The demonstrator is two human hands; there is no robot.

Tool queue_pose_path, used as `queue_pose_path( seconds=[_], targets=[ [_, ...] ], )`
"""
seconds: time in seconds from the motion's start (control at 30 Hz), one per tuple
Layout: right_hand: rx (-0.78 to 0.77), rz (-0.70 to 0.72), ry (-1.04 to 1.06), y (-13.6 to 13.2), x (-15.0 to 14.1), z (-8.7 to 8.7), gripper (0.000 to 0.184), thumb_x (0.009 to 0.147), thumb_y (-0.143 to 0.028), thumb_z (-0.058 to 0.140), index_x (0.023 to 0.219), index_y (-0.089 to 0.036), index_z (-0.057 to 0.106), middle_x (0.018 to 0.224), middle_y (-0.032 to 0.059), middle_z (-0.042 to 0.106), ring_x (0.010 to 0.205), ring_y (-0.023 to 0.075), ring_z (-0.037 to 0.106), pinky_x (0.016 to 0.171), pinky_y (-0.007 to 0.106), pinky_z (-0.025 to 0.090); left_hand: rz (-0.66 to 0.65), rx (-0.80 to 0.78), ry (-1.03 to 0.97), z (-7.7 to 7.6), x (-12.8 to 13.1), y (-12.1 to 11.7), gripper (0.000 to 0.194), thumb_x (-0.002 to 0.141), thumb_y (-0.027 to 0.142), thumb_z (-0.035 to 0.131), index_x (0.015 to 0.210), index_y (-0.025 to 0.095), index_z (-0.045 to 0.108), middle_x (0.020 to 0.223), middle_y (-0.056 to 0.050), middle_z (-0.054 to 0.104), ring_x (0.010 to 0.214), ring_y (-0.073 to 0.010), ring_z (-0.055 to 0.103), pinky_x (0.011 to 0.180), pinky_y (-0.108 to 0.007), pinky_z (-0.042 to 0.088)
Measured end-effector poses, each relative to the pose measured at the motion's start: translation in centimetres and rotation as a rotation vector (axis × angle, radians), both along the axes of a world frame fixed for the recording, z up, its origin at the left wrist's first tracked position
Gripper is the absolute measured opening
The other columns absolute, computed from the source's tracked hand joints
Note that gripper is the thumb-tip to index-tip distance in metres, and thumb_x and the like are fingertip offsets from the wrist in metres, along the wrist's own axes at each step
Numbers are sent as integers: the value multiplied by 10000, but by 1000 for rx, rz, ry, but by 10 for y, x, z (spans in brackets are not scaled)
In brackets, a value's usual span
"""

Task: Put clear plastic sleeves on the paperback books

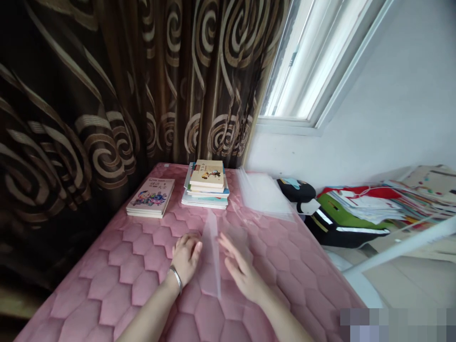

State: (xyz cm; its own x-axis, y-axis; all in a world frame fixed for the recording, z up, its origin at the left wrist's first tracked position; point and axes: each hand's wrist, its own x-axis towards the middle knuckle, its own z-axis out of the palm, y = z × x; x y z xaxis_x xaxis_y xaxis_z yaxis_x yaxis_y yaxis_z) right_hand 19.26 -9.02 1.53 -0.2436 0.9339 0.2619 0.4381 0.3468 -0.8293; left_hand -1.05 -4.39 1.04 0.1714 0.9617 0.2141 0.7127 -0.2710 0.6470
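A clear plastic book cover (213, 256) lies on the pink quilted mattress (138, 270), a raised fold running down its middle. My left hand (185, 259), with a silver bracelet at the wrist, rests beside its left edge. The fingers there are loosely bent and the thumb stands apart; nothing shows in them. Over the cover's right half, my right hand (240, 270) has its fingers stretched out and slightly blurred, their tips near the fold. Whether they touch the film I cannot tell.
Beyond my hands is a stack of books (208, 183), with a smaller pile (151, 197) to its left. Clear plastic covers (265, 192) lie at the back right. A dark curtain (171, 85) hangs behind. Bags and papers (356, 204) sit past the mattress's right edge.
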Motion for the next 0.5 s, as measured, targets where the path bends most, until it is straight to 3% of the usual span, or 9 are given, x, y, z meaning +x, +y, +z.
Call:
queue_pose_path(
  seconds=[0.07, 0.13, 0.23, 0.33, 0.43, 0.5],
  targets=[
    [20, 166, -157, -8, -11, 6, 559, 936, -344, 400, 1465, -300, 224, 1494, 53, 338, 1374, 198, 295, 1116, 440, 287, -27, -32, -123, 3, -2, 0, 436, 942, 393, 266, 954, 230, 670, 1092, -57, 636, 1075, -217, 535, 936, -396, 404],
    [33, 275, -300, -13, -19, 12, 577, 925, -344, 438, 1463, -306, 233, 1516, 36, 288, 1401, 218, 224, 1141, 477, 215, -54, -62, -184, 5, -4, 1, 411, 927, 387, 313, 912, 223, 689, 1040, -56, 651, 1046, -211, 553, 928, -374, 419],
    [65, 257, -362, -12, -20, 16, 477, 935, -352, 423, 1408, -304, 375, 1477, 36, 371, 1354, 218, 336, 1114, 436, 300, -67, -70, -199, 4, -5, 4, 269, 851, 330, 458, 802, 216, 696, 945, -56, 664, 962, -205, 579, 875, -337, 450],
    [142, -93, -339, -1, -5, 10, 345, 943, -352, 382, 1216, -267, 573, 1301, 72, 547, 1190, 212, 524, 1009, 388, 434, -47, -65, -251, 0, -6, 8, 234, 820, 304, 485, 707, 208, 666, 869, -51, 659, 860, -186, 593, 812, -306, 468],
    [175, -528, -380, 12, 15, -6, 337, 893, -386, 443, 1146, -208, 576, 1127, 129, 597, 1098, 274, 563, 892, 431, 495, -50, -71, -291, -1, -7, 10, 254, 814, 332, 487, 651, 199, 630, 812, -46, 643, 797, -174, 594, 761, -283, 469],
    [109, -667, -413, 17, 25, -15, 411, 855, -430, 486, 1169, -172, 545, 1135, 172, 578, 1054, 312, 580, 794, 439, 525, -59, -70, -298, 0, -7, 10, 268, 811, 354, 488, 634, 198, 614, 778, -41, 630, 770, -172, 592, 736, -276, 466]
  ],
)
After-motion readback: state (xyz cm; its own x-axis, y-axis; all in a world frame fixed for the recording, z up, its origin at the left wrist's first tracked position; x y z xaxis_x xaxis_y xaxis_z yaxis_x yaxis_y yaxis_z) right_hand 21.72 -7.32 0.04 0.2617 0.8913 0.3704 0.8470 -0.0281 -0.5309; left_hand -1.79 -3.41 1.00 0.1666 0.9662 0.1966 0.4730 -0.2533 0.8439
